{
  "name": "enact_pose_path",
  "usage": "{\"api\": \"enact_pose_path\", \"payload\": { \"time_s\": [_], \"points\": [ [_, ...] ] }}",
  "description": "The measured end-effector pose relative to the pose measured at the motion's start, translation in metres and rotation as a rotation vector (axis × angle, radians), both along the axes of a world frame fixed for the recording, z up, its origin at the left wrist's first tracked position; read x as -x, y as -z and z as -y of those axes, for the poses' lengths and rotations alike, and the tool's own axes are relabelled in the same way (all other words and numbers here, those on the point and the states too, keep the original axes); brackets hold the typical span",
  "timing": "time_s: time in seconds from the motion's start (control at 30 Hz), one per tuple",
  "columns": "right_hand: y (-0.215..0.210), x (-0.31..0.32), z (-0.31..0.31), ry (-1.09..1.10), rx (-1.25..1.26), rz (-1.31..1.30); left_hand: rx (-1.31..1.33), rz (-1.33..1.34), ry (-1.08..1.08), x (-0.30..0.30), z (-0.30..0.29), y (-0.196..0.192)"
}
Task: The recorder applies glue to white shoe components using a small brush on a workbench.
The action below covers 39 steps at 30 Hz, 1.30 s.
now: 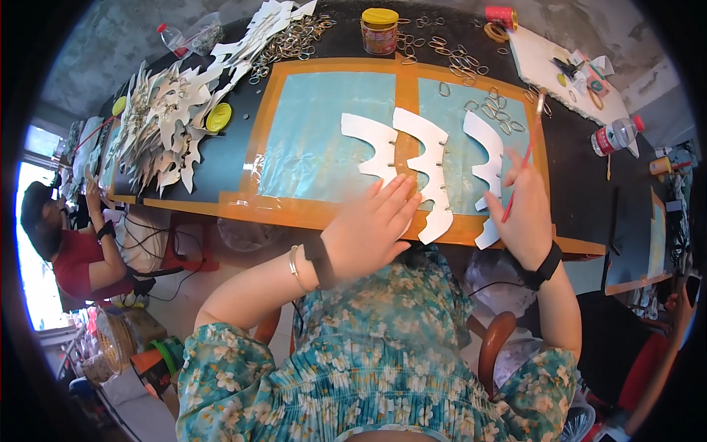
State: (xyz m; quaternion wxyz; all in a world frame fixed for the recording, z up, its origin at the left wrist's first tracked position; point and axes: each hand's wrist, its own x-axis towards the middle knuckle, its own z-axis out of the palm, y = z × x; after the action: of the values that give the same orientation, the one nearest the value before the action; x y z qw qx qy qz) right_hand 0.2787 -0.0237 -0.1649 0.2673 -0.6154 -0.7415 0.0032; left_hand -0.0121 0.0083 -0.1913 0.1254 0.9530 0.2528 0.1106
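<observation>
Three curved white cut-out pieces with notched edges lie side by side on the taped blue-green sheet (pixel 317 132). My left hand (pixel 372 225) rests flat, fingers stretched, on the lower part of the left piece (pixel 368 131) and against the middle piece (pixel 434 173). The lower end of the left piece is hidden under it. In my right hand (pixel 528 210) is a slim brush (pixel 529 144) with a red handle, its bristle end pointing up and away. The fingers of that hand are beside the right piece (pixel 482 136), close to its lower edge.
A heap of white cut pieces (pixel 166 121) lies at left, near a yellow lid (pixel 219 117). Metal rings (pixel 456 59) are scattered at the back by a yellow-lidded jar (pixel 379 33). A bottle (pixel 617 136) and white board (pixel 560 74) are at right. Another person (pixel 74 250) works at left.
</observation>
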Motion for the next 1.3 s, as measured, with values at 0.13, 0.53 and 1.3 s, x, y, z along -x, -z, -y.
{"api": "enact_pose_path", "payload": {
  "time_s": [0.13,0.53,1.3],
  "points": [
    [0.002,0.031,0.017,-0.346,0.068,-0.017,-0.002,0.026,-0.005,-0.002,-0.001,0.001],
    [0.024,0.056,0.028,-0.492,0.057,0.037,0.001,0.094,0.024,-0.001,-0.009,0.004],
    [0.01,0.041,0.042,-0.212,0.061,-0.091,0.11,0.032,-0.191,0.052,-0.007,-0.057]
  ]
}}
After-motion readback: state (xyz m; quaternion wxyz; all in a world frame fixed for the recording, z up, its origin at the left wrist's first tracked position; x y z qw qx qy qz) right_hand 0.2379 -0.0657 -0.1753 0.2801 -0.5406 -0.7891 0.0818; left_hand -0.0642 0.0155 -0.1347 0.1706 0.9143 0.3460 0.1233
